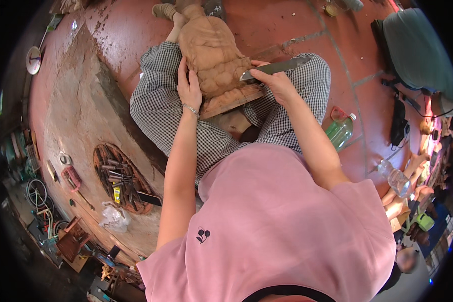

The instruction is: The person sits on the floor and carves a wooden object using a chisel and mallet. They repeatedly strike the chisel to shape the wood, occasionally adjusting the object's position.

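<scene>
- You have the brown carved figure lying lengthwise between your bent legs, its tiered base nearest you and its robed upper part far; the legs likely cradle it on both sides.
- Your left hand lies flat along the figure's left side, fingers extended and not wrapped round it, probably to steady it.
- Your right hand is closed on the flat grey blade, thumb on top, at the right edge of the base; that pinch likely gives fine control. Whether the blade touches the surface, you cannot tell from here.
- Your hands are apart, on opposite sides of the carving.
- To your left, a basket of tools sits on the wooden slab, seemingly for easy reach.
- A green bottle stands beside your right leg, away from the carving.
</scene>
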A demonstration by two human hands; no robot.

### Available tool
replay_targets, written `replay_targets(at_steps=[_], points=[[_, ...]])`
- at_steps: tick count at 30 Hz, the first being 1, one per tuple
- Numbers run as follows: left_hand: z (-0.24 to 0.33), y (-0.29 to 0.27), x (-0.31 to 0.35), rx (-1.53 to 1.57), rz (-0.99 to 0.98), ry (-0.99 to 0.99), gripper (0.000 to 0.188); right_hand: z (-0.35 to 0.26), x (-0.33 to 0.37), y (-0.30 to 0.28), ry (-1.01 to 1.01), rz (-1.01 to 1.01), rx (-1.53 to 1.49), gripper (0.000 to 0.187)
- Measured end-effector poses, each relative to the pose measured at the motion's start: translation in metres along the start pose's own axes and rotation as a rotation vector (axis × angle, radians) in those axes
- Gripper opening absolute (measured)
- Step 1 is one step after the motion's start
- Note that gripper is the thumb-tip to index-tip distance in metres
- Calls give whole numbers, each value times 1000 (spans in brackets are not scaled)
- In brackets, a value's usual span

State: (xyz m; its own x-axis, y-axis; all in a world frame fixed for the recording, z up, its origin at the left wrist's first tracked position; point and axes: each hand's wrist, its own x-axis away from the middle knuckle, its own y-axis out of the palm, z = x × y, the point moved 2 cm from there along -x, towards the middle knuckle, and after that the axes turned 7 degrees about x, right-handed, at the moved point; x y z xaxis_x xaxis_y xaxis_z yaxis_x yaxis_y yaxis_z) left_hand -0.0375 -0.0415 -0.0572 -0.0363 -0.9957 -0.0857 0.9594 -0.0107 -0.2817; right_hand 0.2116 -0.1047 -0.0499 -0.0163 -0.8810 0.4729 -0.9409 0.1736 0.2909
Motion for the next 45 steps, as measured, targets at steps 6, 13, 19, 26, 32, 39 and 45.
replay_targets(at_steps=[6,13,19,26,32,39,45], points=[[-18,0,-1,113,-9,7,49,2,-13,-8,13,-28,95,57],[-27,-3,-7,166,-42,16,49,5,-19,-15,-32,-37,48,52],[-23,3,-7,193,-39,-4,48,-3,-20,-3,-59,-54,184,31],[-29,-1,-2,245,-66,38,48,12,-45,-17,65,-245,-87,19],[-25,4,-5,154,-58,38,50,24,-46,-26,28,-204,-178,23],[-10,1,-1,134,-42,12,50,8,-26,6,-176,-78,-33,21],[-9,2,-3,121,-31,18,50,9,-32,-20,-20,-177,-51,22]])
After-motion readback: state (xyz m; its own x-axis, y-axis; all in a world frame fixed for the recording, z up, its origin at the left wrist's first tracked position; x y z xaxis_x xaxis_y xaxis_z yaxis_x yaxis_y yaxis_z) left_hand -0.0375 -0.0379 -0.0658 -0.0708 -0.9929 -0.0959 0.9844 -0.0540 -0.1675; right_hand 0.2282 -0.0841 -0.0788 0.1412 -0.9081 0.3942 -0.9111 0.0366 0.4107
